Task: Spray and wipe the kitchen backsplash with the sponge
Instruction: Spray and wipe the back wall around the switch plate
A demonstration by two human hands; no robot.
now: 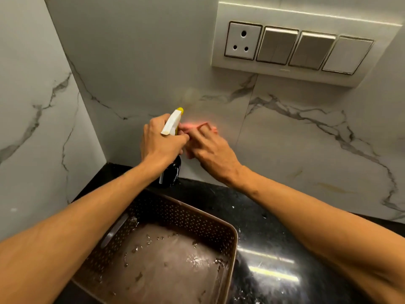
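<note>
Wiping under the socket panel (pixel 295 44): left hand (pixel 162 141) clamps the spray bottle (pixel 172 122), right hand (pixel 210 150) presses the sponge (pixel 206 125) on the backsplash (pixel 285 132), finger curl blurred; next, probably wider strokes
</note>
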